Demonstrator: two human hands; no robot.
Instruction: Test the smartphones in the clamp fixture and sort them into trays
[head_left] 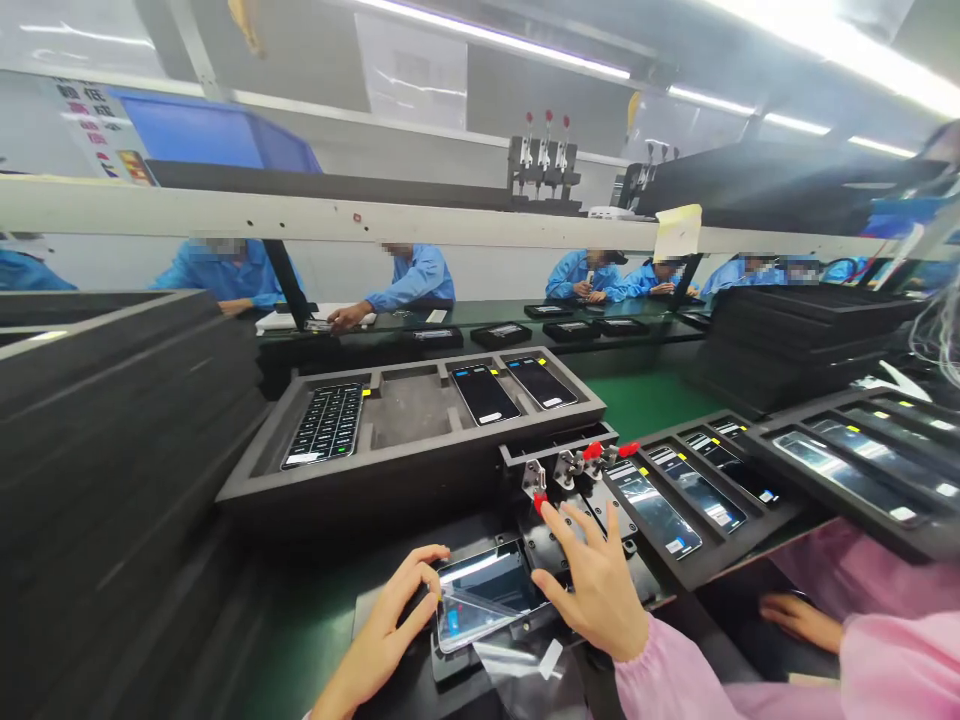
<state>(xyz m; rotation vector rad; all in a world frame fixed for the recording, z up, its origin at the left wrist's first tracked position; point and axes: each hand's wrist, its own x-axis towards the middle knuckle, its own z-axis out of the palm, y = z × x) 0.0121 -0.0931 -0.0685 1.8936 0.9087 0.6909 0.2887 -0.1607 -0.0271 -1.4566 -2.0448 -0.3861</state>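
Note:
A phone [487, 590] with a dark glossy screen lies at a slant in a black clamping fixture [544, 548]. Clear film covers part of its screen and hangs over the front edge, with a white tab [551, 658] on it. My left hand [382, 635] grips the phone's left end, fingers curled against the edge. Spread over the fixture's right half is my right hand [600, 595]; its index fingertip is at a red-tipped clamp lever [540, 500], and the thumb is by the phone's right end. More red-tipped toggle clamps [592, 452] stand behind it.
Behind the fixture, a black foam tray [412, 465] holds several phones. More trays of phones [697, 490] lie to the right. Black trays [112, 450] are stacked at left. A co-worker's hand and pink sleeve [900, 640] are at lower right. People in blue sit across the bench.

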